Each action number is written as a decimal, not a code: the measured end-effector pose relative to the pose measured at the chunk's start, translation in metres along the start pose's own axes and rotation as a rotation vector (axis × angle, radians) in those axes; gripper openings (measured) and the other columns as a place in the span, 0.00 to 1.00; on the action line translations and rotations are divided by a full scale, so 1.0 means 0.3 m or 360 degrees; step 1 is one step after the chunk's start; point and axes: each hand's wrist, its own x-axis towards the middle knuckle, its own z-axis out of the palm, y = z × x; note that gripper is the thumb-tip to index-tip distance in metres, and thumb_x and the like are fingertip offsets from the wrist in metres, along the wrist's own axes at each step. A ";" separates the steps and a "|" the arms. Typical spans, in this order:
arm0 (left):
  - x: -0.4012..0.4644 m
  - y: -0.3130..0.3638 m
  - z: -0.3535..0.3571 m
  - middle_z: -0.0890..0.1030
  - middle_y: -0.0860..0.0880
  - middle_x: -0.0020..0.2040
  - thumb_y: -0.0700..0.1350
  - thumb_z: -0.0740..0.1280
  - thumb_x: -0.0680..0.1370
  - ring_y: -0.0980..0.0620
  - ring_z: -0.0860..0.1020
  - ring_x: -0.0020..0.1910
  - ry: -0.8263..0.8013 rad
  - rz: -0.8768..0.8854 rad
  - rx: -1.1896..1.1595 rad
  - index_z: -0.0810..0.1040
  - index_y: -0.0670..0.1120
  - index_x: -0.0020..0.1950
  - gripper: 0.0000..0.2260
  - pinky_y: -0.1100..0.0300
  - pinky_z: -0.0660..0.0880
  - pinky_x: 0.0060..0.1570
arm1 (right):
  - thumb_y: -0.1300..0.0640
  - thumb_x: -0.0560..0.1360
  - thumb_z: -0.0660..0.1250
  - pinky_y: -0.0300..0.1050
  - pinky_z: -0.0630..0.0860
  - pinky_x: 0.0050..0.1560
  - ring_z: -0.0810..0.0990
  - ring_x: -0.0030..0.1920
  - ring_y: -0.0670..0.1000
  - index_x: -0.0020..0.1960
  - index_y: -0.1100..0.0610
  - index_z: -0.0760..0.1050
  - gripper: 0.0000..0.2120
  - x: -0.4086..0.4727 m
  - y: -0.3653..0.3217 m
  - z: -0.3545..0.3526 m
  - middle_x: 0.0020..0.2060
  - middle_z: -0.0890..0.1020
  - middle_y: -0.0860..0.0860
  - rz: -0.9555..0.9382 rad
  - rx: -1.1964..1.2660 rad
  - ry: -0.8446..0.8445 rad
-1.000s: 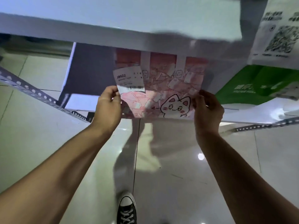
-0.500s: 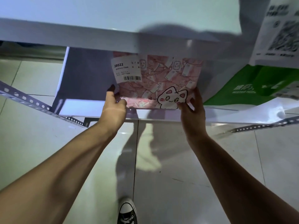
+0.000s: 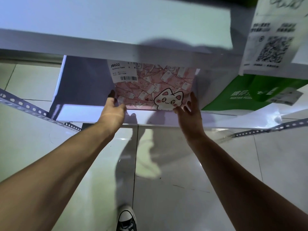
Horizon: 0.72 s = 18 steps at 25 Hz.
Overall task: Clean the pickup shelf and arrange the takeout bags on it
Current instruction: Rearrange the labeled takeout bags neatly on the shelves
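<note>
Pink cat-print bag (image 3: 155,87) stands on the lower shelf (image 3: 86,112), just back from its front edge, long axis parallel to that edge, label side to the left. My left hand (image 3: 113,112) is at its near left corner, my right hand (image 3: 190,110) at its near right corner; fingers of both spread and loose, gripping nothing. Contact appears light, possibly none. Neither hand is nearer. Green bag (image 3: 246,92) sits near, toward the right end. Upper shelf (image 3: 116,32) hides the pink bag's top; handles not visible.
</note>
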 end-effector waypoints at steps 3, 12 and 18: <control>-0.035 -0.001 0.000 0.76 0.53 0.66 0.39 0.60 0.82 0.49 0.77 0.57 0.0018 0.0011 -0.0047 0.65 0.55 0.76 0.23 0.42 0.74 0.65 | 0.59 0.78 0.69 0.45 0.68 0.68 0.70 0.72 0.53 0.82 0.48 0.54 0.38 0.024 -0.003 -0.058 0.77 0.67 0.53 0.0042 -0.0093 0.0060; -0.181 -0.002 0.072 0.70 0.53 0.74 0.37 0.58 0.82 0.51 0.77 0.58 -0.0132 0.0079 0.0164 0.66 0.56 0.76 0.24 0.43 0.73 0.66 | 0.60 0.79 0.67 0.41 0.65 0.63 0.69 0.73 0.52 0.82 0.47 0.54 0.36 0.065 -0.001 -0.279 0.75 0.70 0.55 0.0112 -0.0214 0.0106; -0.384 0.075 0.166 0.73 0.56 0.70 0.36 0.57 0.82 0.60 0.78 0.52 -0.0298 0.0327 0.0191 0.72 0.59 0.70 0.22 0.47 0.75 0.62 | 0.63 0.78 0.67 0.49 0.70 0.69 0.75 0.66 0.50 0.78 0.49 0.65 0.31 -0.093 -0.069 -0.343 0.67 0.78 0.53 -0.0025 -0.0151 0.0088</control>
